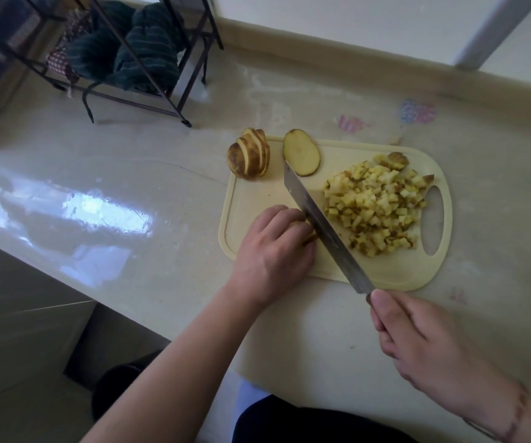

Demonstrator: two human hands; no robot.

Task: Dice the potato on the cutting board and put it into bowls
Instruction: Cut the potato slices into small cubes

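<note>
A pale yellow board lies on a glossy light counter, its handle hole at the right end; every place below is told from this board. The left hand rests on the board's near left part, fingers curled down over a small potato piece, of which only a sliver shows beside the knuckles; the hand presses that piece against the board. The right hand is off the board's near edge, closed around the handle of a knife, thumb laid along the handle's top; the handle itself is mostly hidden in the fist. The blade runs aslant across the board's middle, from the near edge toward the far side, just beside the left fingertips; whether its edge touches the board cannot be told. Right of the blade, a heap of dice fills the board's right half up to the handle hole. At the far left corner stands a fan of slices, leaning together, partly over the edge; just right of it a single slice lies flat, the blade's tip reaching it. Beyond the board's far left, a dark wire rack stands on the counter with dark green cloth in it.
</note>
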